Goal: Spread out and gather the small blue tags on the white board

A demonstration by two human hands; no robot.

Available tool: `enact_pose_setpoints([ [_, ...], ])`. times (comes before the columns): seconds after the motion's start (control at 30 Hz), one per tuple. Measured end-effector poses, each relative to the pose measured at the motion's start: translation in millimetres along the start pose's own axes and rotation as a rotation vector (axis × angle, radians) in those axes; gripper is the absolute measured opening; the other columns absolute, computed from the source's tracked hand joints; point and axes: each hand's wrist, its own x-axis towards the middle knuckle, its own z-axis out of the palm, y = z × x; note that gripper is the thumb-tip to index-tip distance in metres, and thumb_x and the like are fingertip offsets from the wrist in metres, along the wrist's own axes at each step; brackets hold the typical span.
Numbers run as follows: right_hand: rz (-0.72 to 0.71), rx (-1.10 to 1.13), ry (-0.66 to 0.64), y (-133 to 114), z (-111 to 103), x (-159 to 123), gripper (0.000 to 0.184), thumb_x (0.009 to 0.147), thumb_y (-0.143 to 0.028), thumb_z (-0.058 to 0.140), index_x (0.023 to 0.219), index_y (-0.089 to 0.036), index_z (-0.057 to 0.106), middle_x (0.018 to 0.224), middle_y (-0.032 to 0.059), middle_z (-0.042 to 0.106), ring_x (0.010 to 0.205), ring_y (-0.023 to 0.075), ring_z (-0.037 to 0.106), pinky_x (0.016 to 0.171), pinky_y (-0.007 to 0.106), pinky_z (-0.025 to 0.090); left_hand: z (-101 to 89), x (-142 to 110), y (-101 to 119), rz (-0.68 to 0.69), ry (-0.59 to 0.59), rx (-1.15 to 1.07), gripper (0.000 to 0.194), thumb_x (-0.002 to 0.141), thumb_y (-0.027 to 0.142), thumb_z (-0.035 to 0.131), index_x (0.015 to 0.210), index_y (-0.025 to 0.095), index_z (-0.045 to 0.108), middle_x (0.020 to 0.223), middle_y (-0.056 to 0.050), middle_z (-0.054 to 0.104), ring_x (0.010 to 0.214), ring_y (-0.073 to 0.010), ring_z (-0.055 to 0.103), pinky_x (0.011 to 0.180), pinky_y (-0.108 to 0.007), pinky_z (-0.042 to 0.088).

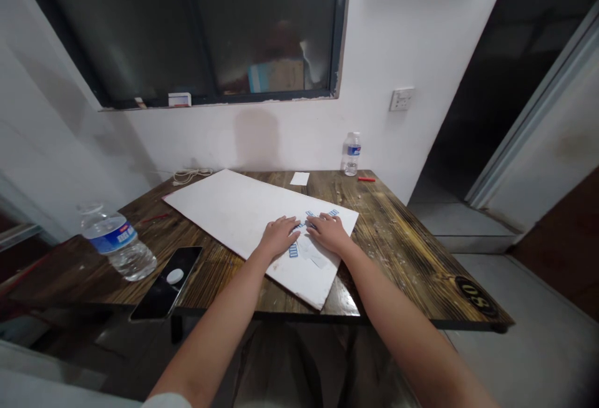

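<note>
Water bottle (116, 242) lying by the left edge of the wooden table (402, 258), smartphone (166, 283) at the near edge; upright bottle (352, 154), red stick (366, 179) and white paper slip (299, 178) along the far edge.

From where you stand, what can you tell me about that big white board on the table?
The white board is a large, flat rectangular sheet with a matt, faintly scuffed surface, possibly foam board. It lies at an angle on the dark wooden table, its nearest corner reaching the front edge. Small blue-and-white pieces sit on it, and the left hand and right hand rest flat on top.
</note>
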Motion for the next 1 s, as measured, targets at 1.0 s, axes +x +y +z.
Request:
enact_pose_setpoints([
  [1.0, -0.004, 0.027, 0.062, 1, -12, -1, 0.036, 0.095, -0.028, 0.041, 0.12, -0.027, 0.066, 0.136, 0.0039, 0.059, 0.127, 0.0264, 0.043, 0.1, 0.043, 0.028, 4.0, 6, -3, 0.093, 0.144, -0.092, 0.025, 0.09, 0.029, 0.057, 0.107, 0.038, 0.073, 0.133, 0.001, 0.061, 0.127, -0.0245, 0.046, 0.106, -0.046, 0.034],
])
